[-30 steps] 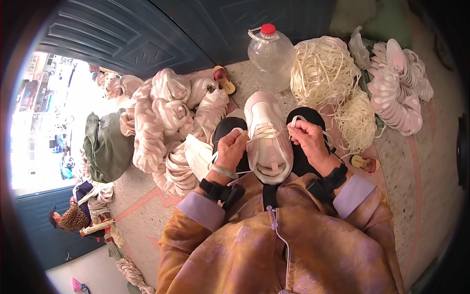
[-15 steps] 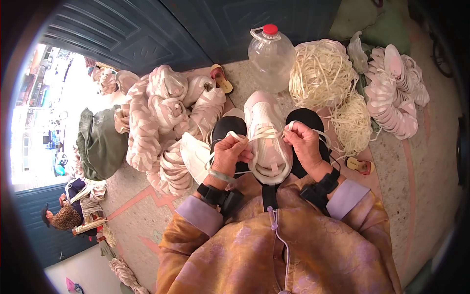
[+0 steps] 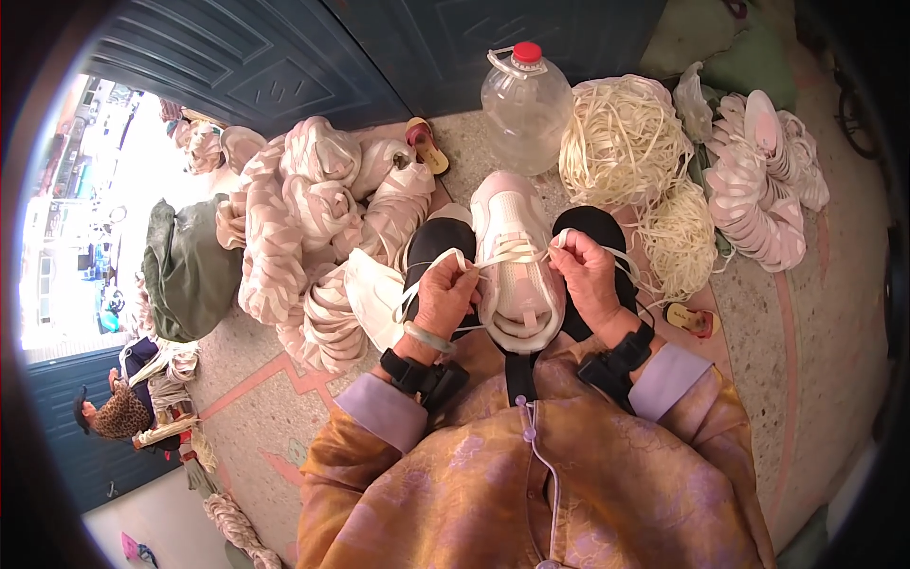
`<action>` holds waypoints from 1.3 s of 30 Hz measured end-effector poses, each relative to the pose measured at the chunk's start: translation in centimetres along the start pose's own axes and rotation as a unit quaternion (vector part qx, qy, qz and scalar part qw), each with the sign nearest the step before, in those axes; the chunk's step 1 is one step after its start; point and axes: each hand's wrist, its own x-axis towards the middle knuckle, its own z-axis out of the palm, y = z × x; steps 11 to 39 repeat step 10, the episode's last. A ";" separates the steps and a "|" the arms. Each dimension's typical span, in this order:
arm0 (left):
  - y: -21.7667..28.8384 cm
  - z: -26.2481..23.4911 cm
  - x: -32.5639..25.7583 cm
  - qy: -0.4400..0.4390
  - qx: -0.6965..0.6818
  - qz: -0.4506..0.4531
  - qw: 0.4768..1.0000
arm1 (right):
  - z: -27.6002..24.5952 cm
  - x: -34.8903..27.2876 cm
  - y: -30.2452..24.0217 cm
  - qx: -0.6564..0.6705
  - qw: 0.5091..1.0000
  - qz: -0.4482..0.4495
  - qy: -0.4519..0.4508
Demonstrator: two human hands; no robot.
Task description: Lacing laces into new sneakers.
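Observation:
A pale pink and white shoe upper [image 3: 515, 256] rests on my lap between my black-clad knees, toe pointing away. A white flat lace [image 3: 507, 251] runs across its eyelets. My left hand [image 3: 444, 296] pinches one end of the lace at the shoe's left side. My right hand [image 3: 587, 275] pinches the other end at the right side. Both ends are pulled outward and taut. Black bands sit on both wrists.
A heap of pink-white shoe uppers [image 3: 313, 228] lies to the left. A clear plastic jug with a red cap [image 3: 524, 104] stands ahead. Bundles of cream laces [image 3: 626, 147] and stacked uppers [image 3: 768, 180] lie right. Another person [image 3: 118, 412] sits at lower left.
Both hands have drawn the lace ends outward from the shoe's middle, tightening the lace across the eyelets. The shoe has stayed on my lap.

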 end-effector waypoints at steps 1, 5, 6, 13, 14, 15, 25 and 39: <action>0.1 0.1 -0.1 0.012 0.021 0.019 1.000 | -0.1 0.0 0.1 -0.018 1.000 0.007 -0.006; -1.6 -0.5 1.7 0.044 0.163 0.129 0.977 | 0.0 0.2 0.3 -0.066 0.998 0.001 -0.009; -1.7 -0.4 1.8 0.044 0.162 0.128 0.977 | 0.1 0.2 0.3 -0.067 0.998 0.002 -0.009; -2.2 -0.2 2.0 0.063 0.104 0.172 0.977 | 0.0 0.5 -0.4 -0.318 0.928 -0.193 -0.029; -2.2 -0.2 2.0 0.063 0.104 0.172 0.977 | 0.0 0.5 -0.4 -0.318 0.928 -0.193 -0.029; -2.2 -0.2 2.0 0.063 0.104 0.172 0.977 | 0.0 0.5 -0.4 -0.318 0.928 -0.193 -0.029; -2.2 -0.2 2.0 0.063 0.104 0.172 0.977 | 0.0 0.5 -0.4 -0.318 0.928 -0.193 -0.029; -2.2 -0.2 2.0 0.063 0.104 0.172 0.977 | 0.0 0.5 -0.4 -0.318 0.928 -0.193 -0.029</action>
